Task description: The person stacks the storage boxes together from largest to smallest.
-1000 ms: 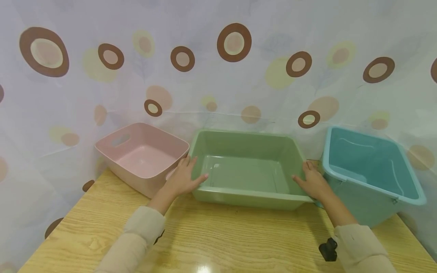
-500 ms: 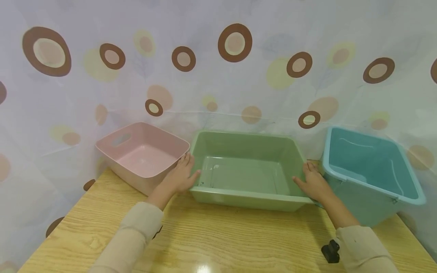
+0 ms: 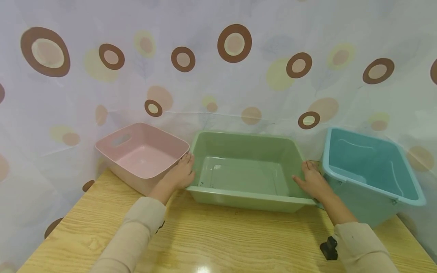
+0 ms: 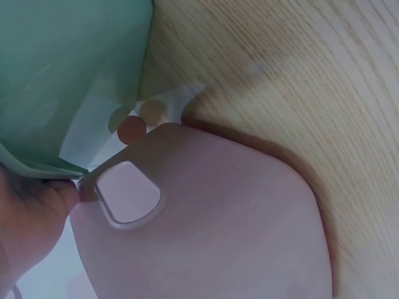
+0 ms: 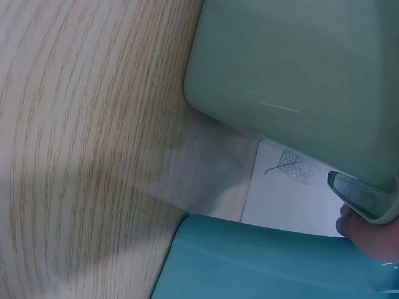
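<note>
A rectangular green plastic bin (image 3: 246, 203) stands in the middle of the wooden table. At its left end, my left hand (image 3: 179, 172) touches the rim, with fingers between it and the pink bin (image 3: 141, 151); in the left wrist view the hand (image 4: 31, 215) meets the green rim beside the pink bin's handle hole. My right hand (image 3: 314, 182) grips the green bin's right rim, thumb inside and fingers outside. A fingertip shows under that rim in the right wrist view. Close to the right hand stands a deeper blue bin (image 3: 362, 197).
A patterned curtain (image 3: 211, 76) hangs directly behind the bins. The wooden table (image 3: 232, 242) extends in front of them. Beneath the right sleeve sits a small black clip-like piece (image 3: 329, 248). The pink bin's corner is close to the green bin's left rim.
My left thumb has come out from inside the green bin, and that hand has drawn slightly left. The green bin's left end has shifted slightly left and nearer. My right hand keeps its grip.
</note>
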Demonstrator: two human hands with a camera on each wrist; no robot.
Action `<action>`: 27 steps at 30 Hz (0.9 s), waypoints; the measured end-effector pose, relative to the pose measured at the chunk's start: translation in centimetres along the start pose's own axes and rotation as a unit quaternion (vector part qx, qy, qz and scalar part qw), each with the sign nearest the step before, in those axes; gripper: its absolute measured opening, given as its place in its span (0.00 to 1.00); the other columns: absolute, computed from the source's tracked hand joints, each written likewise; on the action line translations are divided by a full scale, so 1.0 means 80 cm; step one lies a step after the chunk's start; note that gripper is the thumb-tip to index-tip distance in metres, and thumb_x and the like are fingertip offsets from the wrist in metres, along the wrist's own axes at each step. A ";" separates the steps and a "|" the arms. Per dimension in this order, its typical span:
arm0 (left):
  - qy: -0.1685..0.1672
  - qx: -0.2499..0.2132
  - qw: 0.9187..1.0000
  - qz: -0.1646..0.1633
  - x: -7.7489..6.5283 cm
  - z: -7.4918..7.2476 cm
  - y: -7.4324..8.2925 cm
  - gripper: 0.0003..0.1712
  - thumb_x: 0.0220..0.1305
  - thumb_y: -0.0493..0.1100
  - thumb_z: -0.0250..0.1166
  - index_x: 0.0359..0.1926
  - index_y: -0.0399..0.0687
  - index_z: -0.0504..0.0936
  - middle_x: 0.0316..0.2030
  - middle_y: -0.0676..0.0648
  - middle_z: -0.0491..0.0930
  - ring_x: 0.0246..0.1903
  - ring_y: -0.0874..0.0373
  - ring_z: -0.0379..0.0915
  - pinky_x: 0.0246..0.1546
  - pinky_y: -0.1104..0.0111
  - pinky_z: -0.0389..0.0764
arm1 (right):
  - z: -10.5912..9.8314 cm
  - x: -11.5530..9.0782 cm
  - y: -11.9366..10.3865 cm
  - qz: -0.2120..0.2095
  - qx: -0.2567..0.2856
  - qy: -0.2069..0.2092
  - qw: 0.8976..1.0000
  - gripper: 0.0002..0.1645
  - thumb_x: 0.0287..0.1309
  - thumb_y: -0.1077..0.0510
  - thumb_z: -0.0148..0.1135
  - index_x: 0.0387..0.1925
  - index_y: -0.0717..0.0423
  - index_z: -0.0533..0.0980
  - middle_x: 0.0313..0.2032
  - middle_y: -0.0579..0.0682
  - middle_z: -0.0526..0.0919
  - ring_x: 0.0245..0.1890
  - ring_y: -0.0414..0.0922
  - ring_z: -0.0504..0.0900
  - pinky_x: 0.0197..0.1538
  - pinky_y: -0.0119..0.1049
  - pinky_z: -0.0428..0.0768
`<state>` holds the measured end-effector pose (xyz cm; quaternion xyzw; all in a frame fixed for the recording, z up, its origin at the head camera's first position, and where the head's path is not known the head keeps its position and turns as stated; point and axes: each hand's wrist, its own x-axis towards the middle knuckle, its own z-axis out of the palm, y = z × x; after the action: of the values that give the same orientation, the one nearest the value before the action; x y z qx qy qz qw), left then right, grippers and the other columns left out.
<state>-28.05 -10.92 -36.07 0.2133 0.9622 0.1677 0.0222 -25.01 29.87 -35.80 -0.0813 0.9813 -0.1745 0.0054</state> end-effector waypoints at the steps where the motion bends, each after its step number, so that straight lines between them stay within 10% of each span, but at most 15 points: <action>1: -0.001 -0.003 1.000 -0.001 0.001 0.000 0.000 0.36 0.66 0.42 0.42 0.68 0.24 0.43 0.70 0.30 0.39 0.71 0.38 0.34 0.71 0.53 0.42 | 0.000 0.000 0.000 -0.001 0.001 0.002 1.000 0.48 0.65 0.47 0.48 0.64 0.82 0.42 0.65 0.80 0.38 0.66 0.72 0.40 0.65 0.65 0.48; 27: 0.018 -0.048 0.999 -0.005 0.010 0.006 -0.002 0.35 0.66 0.39 0.43 0.68 0.24 0.43 0.70 0.30 0.39 0.71 0.39 0.33 0.71 0.54 0.41 | 0.003 -0.004 0.005 -0.020 -0.005 0.015 1.000 0.46 0.61 0.55 0.54 0.62 0.86 0.43 0.63 0.84 0.41 0.63 0.76 0.43 0.62 0.67 0.53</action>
<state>-28.76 -10.61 -36.60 0.2042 0.9544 0.2173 0.0158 -24.79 30.21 -36.16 -0.0985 0.9802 -0.1713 -0.0137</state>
